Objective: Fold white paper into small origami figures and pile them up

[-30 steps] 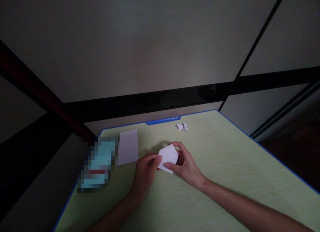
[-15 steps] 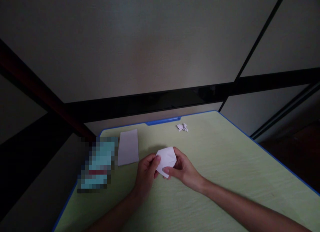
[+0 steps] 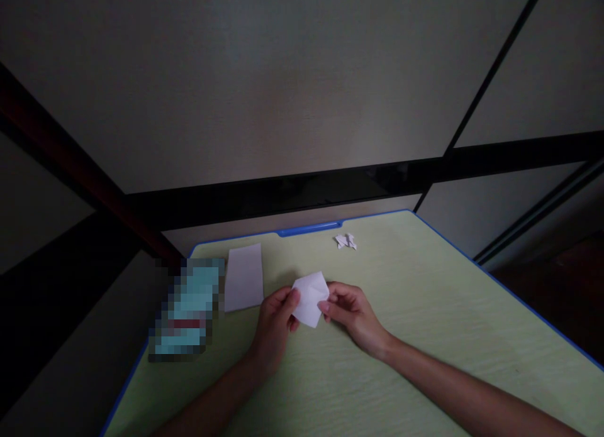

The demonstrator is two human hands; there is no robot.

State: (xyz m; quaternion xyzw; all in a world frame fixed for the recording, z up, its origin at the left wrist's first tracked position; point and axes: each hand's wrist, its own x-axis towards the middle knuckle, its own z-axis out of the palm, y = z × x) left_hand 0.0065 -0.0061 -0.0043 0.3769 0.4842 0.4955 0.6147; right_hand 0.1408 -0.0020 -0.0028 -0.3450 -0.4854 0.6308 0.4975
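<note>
folded white paper [image 3: 309, 300] pinched at its left edge by left hand [image 3: 274, 317], right corner by right hand [image 3: 356, 311]

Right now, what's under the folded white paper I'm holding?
Around the paper, fingers of your left hand and right hand show, with pale green tabletop below; whatever the paper covers is hidden.

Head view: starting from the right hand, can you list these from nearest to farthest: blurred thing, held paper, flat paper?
From the right hand:
1. Held paper: touching it, on its left.
2. Flat paper: on the table, farther left.
3. Blurred thing: farthest left, on the far side of the flat paper.
</note>
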